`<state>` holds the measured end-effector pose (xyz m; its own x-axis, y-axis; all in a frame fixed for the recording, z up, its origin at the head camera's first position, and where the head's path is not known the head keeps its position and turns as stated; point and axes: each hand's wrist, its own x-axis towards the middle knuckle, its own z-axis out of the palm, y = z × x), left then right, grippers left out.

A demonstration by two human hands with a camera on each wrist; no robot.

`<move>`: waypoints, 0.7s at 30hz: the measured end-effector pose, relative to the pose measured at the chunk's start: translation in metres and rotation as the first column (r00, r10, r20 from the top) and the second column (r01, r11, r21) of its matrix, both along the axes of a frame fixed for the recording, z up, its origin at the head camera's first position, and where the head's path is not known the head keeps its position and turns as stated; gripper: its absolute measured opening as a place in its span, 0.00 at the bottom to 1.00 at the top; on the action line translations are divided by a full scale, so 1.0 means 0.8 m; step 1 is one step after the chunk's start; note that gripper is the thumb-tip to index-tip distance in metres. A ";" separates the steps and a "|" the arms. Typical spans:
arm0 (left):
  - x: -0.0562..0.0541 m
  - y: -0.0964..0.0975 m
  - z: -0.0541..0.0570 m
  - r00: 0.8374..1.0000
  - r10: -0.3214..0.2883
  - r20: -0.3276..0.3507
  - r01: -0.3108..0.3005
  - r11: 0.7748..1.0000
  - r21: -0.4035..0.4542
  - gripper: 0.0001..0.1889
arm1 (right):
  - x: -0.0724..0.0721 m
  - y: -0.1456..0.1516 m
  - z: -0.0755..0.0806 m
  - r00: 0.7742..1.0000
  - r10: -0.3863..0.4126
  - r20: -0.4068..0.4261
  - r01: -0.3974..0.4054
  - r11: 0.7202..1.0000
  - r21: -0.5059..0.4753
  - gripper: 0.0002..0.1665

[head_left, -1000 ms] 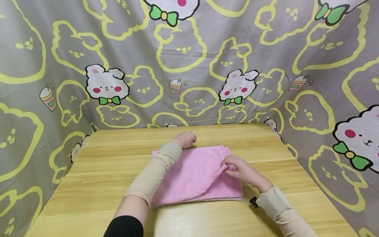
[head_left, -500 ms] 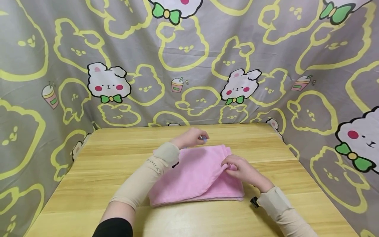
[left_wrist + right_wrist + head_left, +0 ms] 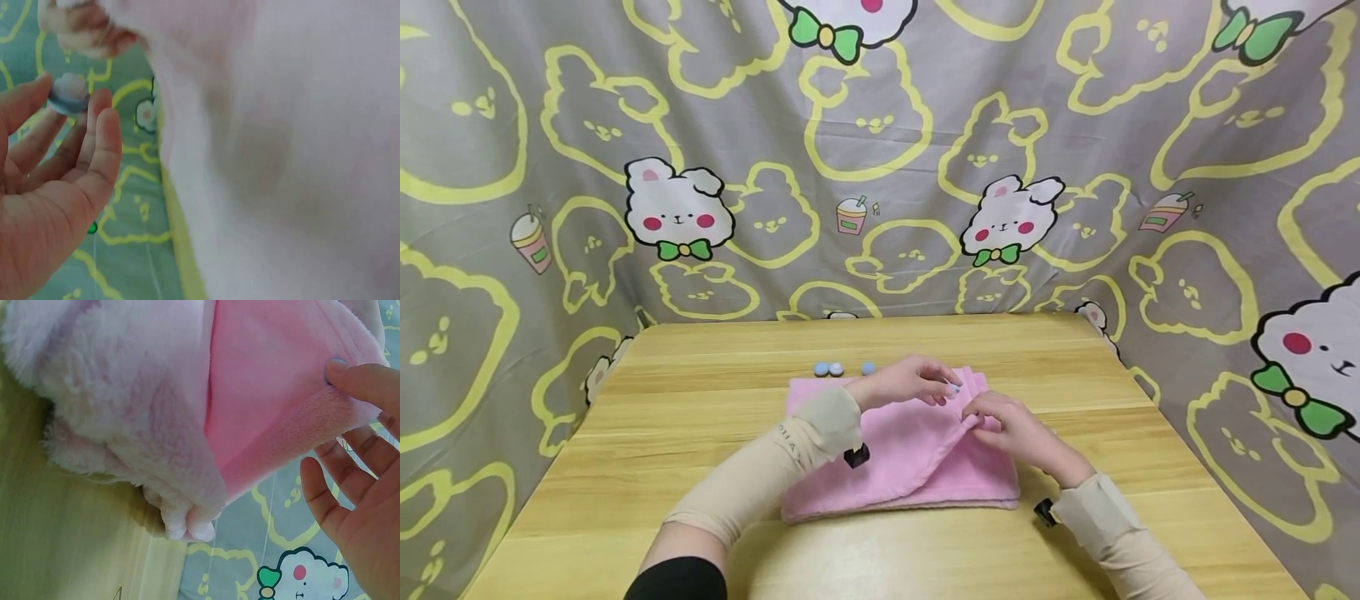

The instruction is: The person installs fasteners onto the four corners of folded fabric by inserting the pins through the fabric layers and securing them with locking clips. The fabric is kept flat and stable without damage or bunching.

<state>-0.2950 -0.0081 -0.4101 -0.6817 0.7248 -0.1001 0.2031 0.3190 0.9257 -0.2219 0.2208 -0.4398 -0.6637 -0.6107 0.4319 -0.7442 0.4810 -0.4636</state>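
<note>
A folded pink plush blanket (image 3: 880,450) lies on the table. My right hand (image 3: 1018,429) pinches its lifted upper layer near the right side. In the right wrist view, the thumb (image 3: 356,381) presses on the pink cloth (image 3: 269,375), with fingers behind it. Above the blanket's far right part, my left hand (image 3: 917,383) holds a small round fastener-like piece (image 3: 69,97), blue below with a white, petal-shaped top. Thumb and fingertips pinch it in the left wrist view. Close to the left fingertips is the cloth edge that the right hand grips.
Behind the blanket sit several small blue pieces (image 3: 822,368), one showing a white top. The wooden table (image 3: 625,467) carries everything. A grey curtain (image 3: 880,167) with yellow outlines and white rabbits hangs around its back and sides. Black wrist cameras (image 3: 856,455) stick out from the cuffs.
My left hand has moved from behind the blanket to the right and nearer, bringing the small blue and white piece beside the right hand. The right hand keeps its pinch on the blanket.
</note>
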 end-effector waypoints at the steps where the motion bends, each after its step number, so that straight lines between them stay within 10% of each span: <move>1: 0.003 0.001 -0.002 1.000 0.007 0.015 -0.007 1.000 0.010 0.15 | 0.000 0.000 0.000 1.000 -0.001 0.006 0.001 1.000 -0.002 0.17; 21: 0.018 0.005 -0.017 0.997 0.018 0.074 -0.021 0.999 0.028 0.11 | 0.000 -0.001 -0.002 1.000 -0.005 0.027 0.006 1.000 -0.025 0.18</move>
